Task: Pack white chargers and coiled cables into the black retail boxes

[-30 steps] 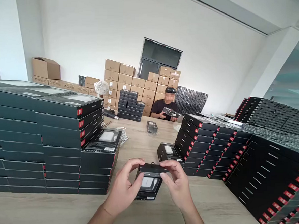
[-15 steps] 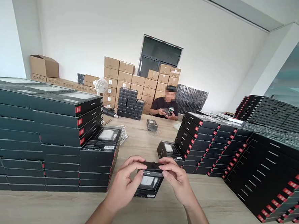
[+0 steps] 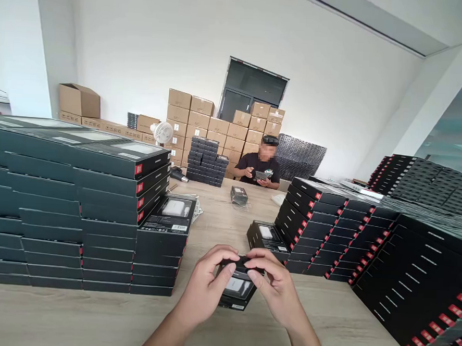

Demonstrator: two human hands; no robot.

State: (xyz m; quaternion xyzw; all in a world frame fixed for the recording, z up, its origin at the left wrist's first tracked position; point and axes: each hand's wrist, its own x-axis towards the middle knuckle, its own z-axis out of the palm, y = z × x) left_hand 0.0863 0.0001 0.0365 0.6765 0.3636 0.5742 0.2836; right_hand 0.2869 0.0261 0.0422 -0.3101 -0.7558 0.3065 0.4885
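Observation:
A small black box (image 3: 238, 287) with a clear window stands on the wooden table in front of me, a white item showing inside. My left hand (image 3: 210, 284) pinches its top edge from the left, thumb in front and fingers behind. On the right side of the same top edge, my right hand (image 3: 273, 285) grips with thumb and fingers. The fingertips of both hands nearly meet over the top flap, which they partly hide. Beyond my right hand lies another windowed black box (image 3: 268, 238).
Tall stacks of black boxes (image 3: 108, 197) rise at the left, and more stacks (image 3: 322, 220) at the right. Across the table (image 3: 216, 219), a person (image 3: 260, 164) handles a dark box near a wrapped box (image 3: 239, 195). A fan (image 3: 163, 132) and cartons (image 3: 199, 120) stand behind.
The view has turned slightly left, so the surroundings appear shifted right. My fingers have drawn closer together on the box's top edge, and the box is slightly tilted.

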